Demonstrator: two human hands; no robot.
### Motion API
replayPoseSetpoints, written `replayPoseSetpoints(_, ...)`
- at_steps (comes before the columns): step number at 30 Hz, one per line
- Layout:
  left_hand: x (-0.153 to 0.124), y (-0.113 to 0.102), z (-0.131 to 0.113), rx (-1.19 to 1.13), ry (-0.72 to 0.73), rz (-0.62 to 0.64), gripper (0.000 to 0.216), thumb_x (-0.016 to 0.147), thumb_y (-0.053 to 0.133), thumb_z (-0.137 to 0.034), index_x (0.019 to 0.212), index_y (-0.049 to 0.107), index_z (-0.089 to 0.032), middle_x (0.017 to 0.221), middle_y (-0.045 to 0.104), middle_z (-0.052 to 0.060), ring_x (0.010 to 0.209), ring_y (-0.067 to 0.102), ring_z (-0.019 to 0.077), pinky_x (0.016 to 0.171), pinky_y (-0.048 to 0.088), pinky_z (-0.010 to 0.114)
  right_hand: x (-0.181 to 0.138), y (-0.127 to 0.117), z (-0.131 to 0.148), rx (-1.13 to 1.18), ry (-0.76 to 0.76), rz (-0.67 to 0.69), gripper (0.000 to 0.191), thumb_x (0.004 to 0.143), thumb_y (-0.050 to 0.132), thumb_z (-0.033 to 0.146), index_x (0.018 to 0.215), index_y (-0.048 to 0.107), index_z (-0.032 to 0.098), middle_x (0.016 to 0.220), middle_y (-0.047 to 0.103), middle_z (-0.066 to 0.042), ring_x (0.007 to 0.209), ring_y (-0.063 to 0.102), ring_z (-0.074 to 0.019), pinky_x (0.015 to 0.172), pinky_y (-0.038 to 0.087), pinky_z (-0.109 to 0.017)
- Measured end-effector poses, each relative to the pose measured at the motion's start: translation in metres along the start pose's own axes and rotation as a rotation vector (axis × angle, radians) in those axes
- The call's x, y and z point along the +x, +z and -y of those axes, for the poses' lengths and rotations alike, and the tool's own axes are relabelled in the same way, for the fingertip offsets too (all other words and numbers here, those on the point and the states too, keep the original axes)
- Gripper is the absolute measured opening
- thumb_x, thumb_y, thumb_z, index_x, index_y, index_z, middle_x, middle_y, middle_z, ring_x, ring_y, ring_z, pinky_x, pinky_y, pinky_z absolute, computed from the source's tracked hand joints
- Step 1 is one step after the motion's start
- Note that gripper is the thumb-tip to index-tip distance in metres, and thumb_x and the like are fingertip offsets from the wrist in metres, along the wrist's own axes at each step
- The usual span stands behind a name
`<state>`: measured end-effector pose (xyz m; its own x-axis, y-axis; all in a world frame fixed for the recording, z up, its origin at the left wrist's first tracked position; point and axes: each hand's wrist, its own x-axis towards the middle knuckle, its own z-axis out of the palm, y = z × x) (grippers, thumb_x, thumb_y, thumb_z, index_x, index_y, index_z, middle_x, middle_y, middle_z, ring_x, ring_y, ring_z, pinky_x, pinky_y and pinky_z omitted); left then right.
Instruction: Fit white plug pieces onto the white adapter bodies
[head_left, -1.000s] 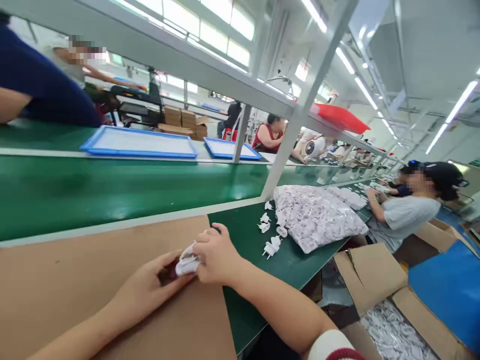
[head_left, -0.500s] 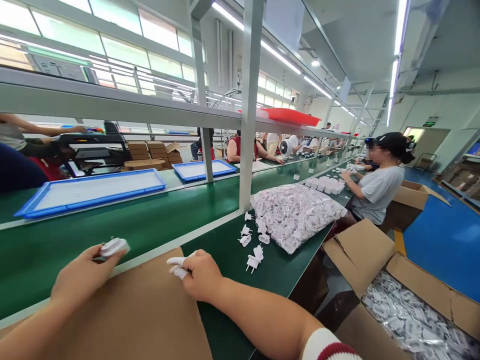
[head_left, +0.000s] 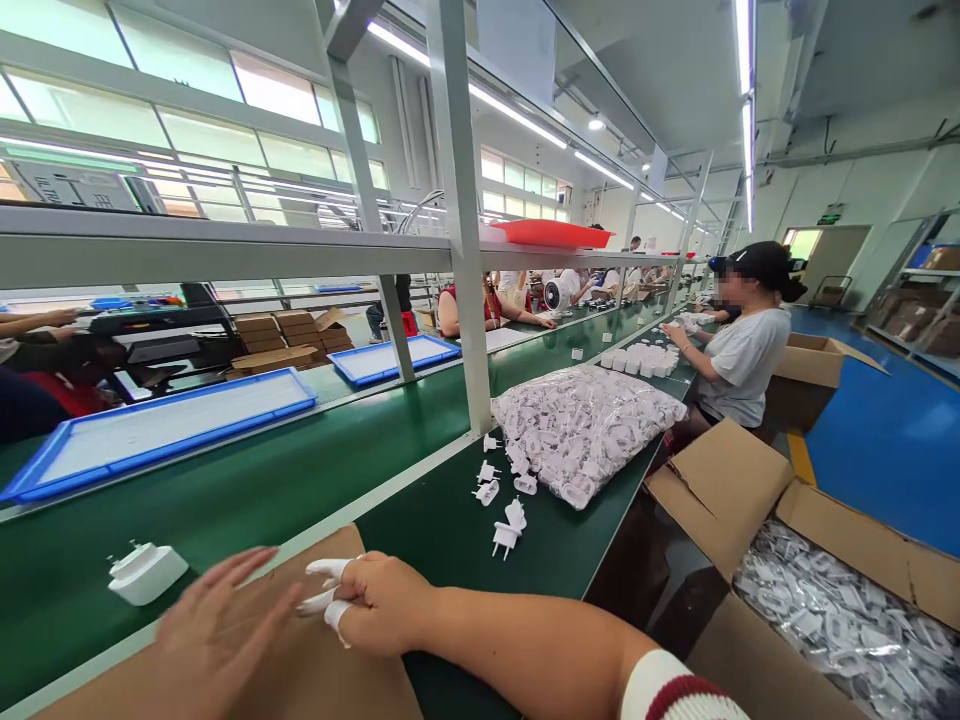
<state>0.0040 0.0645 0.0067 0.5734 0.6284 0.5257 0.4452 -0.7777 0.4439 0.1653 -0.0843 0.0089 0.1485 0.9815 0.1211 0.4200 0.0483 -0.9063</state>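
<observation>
A white charger (head_left: 145, 571) with prongs up lies on the green conveyor belt (head_left: 247, 480), just left of my left hand (head_left: 214, 630). That hand is open, fingers spread and slightly blurred, above the brown cardboard sheet (head_left: 300, 660). My right hand (head_left: 375, 603) rests on the sheet's edge with white finger cots on loosely curled fingers, and nothing shows in it. Several loose white plug parts (head_left: 504, 500) lie on the green table to the right, beside a clear bag of plug parts (head_left: 585, 425).
Blue trays (head_left: 157, 425) sit across the belt. A metal post (head_left: 461, 220) holds a shelf with a red tray (head_left: 551, 232). An open carton of white parts (head_left: 832, 620) stands at lower right. A co-worker in a grey shirt (head_left: 739, 350) sits further down the line.
My left hand carried the white charger from the cardboard to the belt, set it down and let go. The view lifted and turned right.
</observation>
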Motion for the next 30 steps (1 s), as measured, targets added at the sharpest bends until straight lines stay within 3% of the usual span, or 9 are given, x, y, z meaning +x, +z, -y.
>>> replayPoseSetpoints(3, -0.032, 0.007, -0.02, -0.179, 0.007, 0.074, 0.043, 0.083, 0.054, -0.067, 0.122, 0.059, -0.048, 0.13, 0.068, -0.003, 0.121, 0.063, 0.0337, 0.097, 0.058, 0.053, 0.003, 0.004, -0.003, 0.295, 0.127, 0.074, 0.046, 0.079, 0.061, 0.02, 0.124, 0.066, 0.024, 0.093, 0.071, 0.001, 0.074, 0.061, -0.0132, 0.066, 0.047, -0.023)
replayPoseSetpoints(6, -0.042, 0.007, -0.025, -0.259, -0.053, 0.09, 0.041, 0.081, 0.058, -0.066, 0.118, 0.063, -0.049, 0.12, 0.074, -0.004, 0.108, 0.07, 0.0337, 0.084, 0.064, 0.049, 0.008, 0.006, -0.005, 0.559, 0.246, 0.1, 0.066, 0.071, 0.068, 0.02, 0.136, 0.058, 0.021, 0.077, 0.067, 0.002, 0.067, 0.059, -0.0125, 0.063, 0.042, -0.023)
replayPoseSetpoints(9, -0.039, 0.002, -0.026, -0.338, -0.014, 0.157, 0.035, 0.083, 0.058, -0.064, 0.109, 0.07, -0.043, 0.112, 0.078, -0.004, 0.101, 0.074, 0.03, 0.081, 0.066, 0.04, 0.013, 0.009, -0.006, 0.777, 0.332, 0.103, 0.07, 0.059, 0.068, 0.012, 0.129, 0.063, 0.019, 0.074, 0.065, 0.003, 0.065, 0.059, -0.0107, 0.067, 0.043, -0.022)
replayPoseSetpoints(12, -0.037, -0.002, -0.027, -0.354, 0.133, 0.264, 0.034, 0.088, 0.056, -0.058, 0.108, 0.075, -0.036, 0.113, 0.078, -0.001, 0.103, 0.075, 0.0266, 0.085, 0.064, 0.031, 0.017, 0.009, -0.007, 0.911, 0.4, 0.166, 0.065, 0.052, 0.063, 0.008, 0.116, 0.069, 0.017, 0.071, 0.065, 0.003, 0.065, 0.062, -0.0115, 0.072, 0.047, -0.025)
replayPoseSetpoints(15, -0.037, 0.0, -0.025, -0.344, 0.202, 0.238, 0.036, 0.088, 0.058, -0.057, 0.111, 0.075, -0.036, 0.113, 0.079, -0.001, 0.102, 0.076, 0.0251, 0.084, 0.063, 0.027, 0.019, 0.007, -0.01, 0.952, 0.425, 0.249, 0.058, 0.051, 0.065, 0.009, 0.108, 0.072, 0.015, 0.065, 0.064, 0.002, 0.065, 0.063, -0.0139, 0.075, 0.05, -0.031)
replayPoseSetpoints(22, -0.038, 0.009, -0.019, -0.329, 0.23, 0.218, 0.036, 0.086, 0.06, -0.056, 0.111, 0.077, -0.037, 0.115, 0.078, -0.001, 0.103, 0.075, 0.026, 0.089, 0.061, 0.031, 0.021, 0.004, -0.011, 0.979, 0.42, 0.327, 0.039, 0.055, 0.067, 0.009, 0.094, 0.07, 0.012, 0.068, 0.063, 0.001, 0.062, 0.061, -0.0128, 0.087, 0.05, -0.041)
replayPoseSetpoints(30, -0.039, 0.006, -0.024, -0.331, 0.242, 0.251, 0.034, 0.089, 0.058, -0.051, 0.114, 0.076, -0.037, 0.115, 0.078, -0.003, 0.1, 0.076, 0.0236, 0.087, 0.062, 0.028, 0.017, -0.004, 0.0, 0.871, 0.46, 0.246, 0.04, 0.062, 0.063, 0.008, 0.101, 0.072, 0.011, 0.064, 0.064, -0.001, 0.06, 0.066, -0.0158, 0.074, 0.058, -0.037)
